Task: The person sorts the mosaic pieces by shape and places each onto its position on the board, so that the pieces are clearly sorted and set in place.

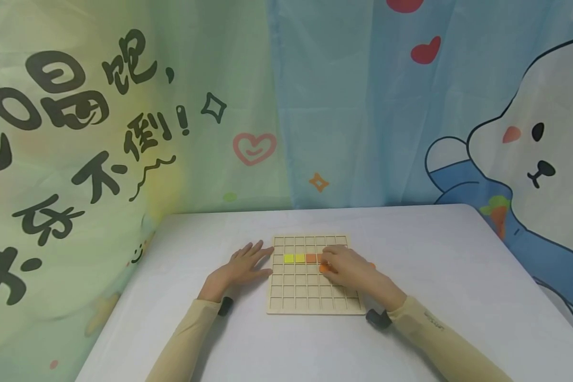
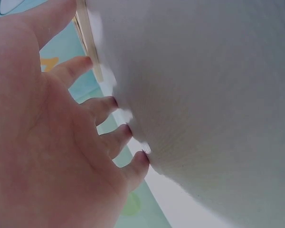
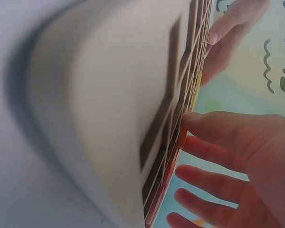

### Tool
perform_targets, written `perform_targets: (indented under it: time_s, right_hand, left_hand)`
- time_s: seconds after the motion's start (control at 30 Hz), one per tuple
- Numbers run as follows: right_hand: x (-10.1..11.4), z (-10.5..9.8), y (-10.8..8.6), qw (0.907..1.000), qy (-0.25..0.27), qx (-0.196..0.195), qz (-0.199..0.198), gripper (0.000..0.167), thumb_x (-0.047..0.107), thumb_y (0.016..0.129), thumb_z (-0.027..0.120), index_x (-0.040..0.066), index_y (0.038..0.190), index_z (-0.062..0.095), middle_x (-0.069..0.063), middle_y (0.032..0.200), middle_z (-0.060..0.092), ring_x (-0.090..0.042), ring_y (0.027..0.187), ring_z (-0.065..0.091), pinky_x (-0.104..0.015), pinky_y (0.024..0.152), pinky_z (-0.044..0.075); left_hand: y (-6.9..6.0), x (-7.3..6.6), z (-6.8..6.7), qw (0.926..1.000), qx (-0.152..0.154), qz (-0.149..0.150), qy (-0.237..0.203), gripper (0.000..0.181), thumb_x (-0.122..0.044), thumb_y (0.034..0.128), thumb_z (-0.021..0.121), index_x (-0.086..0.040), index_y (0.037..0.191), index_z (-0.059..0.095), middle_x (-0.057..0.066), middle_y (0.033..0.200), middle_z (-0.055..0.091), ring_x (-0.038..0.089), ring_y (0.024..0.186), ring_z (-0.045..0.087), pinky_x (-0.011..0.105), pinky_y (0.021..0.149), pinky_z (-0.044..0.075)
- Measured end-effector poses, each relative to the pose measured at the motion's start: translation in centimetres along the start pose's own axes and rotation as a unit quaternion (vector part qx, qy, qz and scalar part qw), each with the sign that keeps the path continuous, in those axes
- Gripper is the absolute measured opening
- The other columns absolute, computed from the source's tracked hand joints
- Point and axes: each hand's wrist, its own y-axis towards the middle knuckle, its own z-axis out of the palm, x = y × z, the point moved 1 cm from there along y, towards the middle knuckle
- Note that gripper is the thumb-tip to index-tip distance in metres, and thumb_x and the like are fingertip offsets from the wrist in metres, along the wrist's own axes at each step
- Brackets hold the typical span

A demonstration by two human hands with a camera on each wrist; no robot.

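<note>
A square wooden grid board (image 1: 296, 305) lies flat on the white table. Two yellow tiles (image 1: 294, 258) and orange tiles (image 1: 311, 258) sit side by side in one row of its upper half. My left hand (image 1: 243, 268) rests spread at the board's left edge, thumb and index fingertip touching it; in the left wrist view that hand (image 2: 61, 123) holds nothing. Over the board's right half, my right hand (image 1: 350, 268) pinches an orange tile (image 1: 323, 268) between thumb and index finger, just below the row. The right wrist view shows this hand (image 3: 237, 166) with its other fingers extended.
Another bit of orange (image 1: 373, 265) shows beyond the right hand, mostly hidden by it. The white table (image 1: 286, 350) ends at the back before a printed curtain (image 1: 324, 106). Both wrists carry small dark devices.
</note>
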Motion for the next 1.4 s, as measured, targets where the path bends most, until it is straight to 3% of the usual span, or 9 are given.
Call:
perform_targets:
  time_s: [0.33, 0.57, 0.8, 1.07, 1.4]
  right_hand:
    - [0.2, -0.1, -0.1, 0.9994, -0.001, 0.007, 0.032, 0.011, 0.020, 0.093, 0.072, 0.011, 0.100, 0.071, -0.001, 0.104, 0.066, -0.014, 0.085, 0.055, -0.032, 0.073, 0.051]
    - [0.3, -0.1, -0.2, 0.9987, 0.005, 0.010, 0.049, 0.017, 0.023, 0.093, 0.073, 0.010, 0.104, 0.069, 0.000, 0.100, 0.066, -0.014, 0.084, 0.055, -0.033, 0.073, 0.051]
    - [0.3, 0.0, -0.4, 0.9990, 0.005, 0.009, 0.043, 0.016, 0.022, 0.094, 0.072, 0.011, 0.104, 0.070, -0.004, 0.109, 0.068, -0.021, 0.096, 0.062, -0.038, 0.079, 0.054]
    - [0.0, -0.2, -0.6, 0.9990, 0.016, 0.006, 0.041, 0.019, 0.024, 0.093, 0.072, 0.011, 0.106, 0.069, 0.000, 0.102, 0.063, -0.013, 0.083, 0.051, -0.032, 0.074, 0.048]
    - [-0.1, -0.6, -1.1, 0.9977, 0.024, 0.019, 0.060, 0.038, 0.026, 0.090, 0.073, 0.008, 0.123, 0.065, -0.009, 0.125, 0.064, -0.027, 0.112, 0.060, -0.046, 0.094, 0.052]
  left_hand:
    - [0.0, 0.1, -0.2, 1.0000, 0.004, -0.001, -0.001, 0.067, -0.054, 0.1009, 0.050, -0.031, 0.160, 0.028, 0.009, 0.170, 0.014, 0.038, 0.157, 0.009, 0.059, 0.126, 0.011]
    - [0.0, 0.1, -0.1, 1.0000, 0.002, -0.004, -0.004, 0.067, -0.055, 0.1004, 0.051, -0.031, 0.159, 0.030, 0.010, 0.170, 0.015, 0.039, 0.157, 0.009, 0.059, 0.126, 0.012]
    - [0.1, 0.1, 0.1, 0.9999, 0.002, -0.010, -0.006, 0.067, -0.056, 0.0997, 0.051, -0.033, 0.159, 0.030, 0.008, 0.170, 0.015, 0.038, 0.157, 0.009, 0.058, 0.126, 0.011]
    - [0.2, 0.1, 0.1, 0.9999, 0.003, -0.012, -0.004, 0.068, -0.058, 0.0996, 0.050, -0.033, 0.159, 0.029, 0.007, 0.170, 0.014, 0.037, 0.157, 0.008, 0.057, 0.127, 0.010]
    - [0.2, 0.0, 0.1, 0.9999, 0.004, -0.012, 0.001, 0.068, -0.057, 0.0994, 0.051, -0.032, 0.159, 0.030, 0.008, 0.170, 0.016, 0.038, 0.157, 0.010, 0.057, 0.127, 0.011]
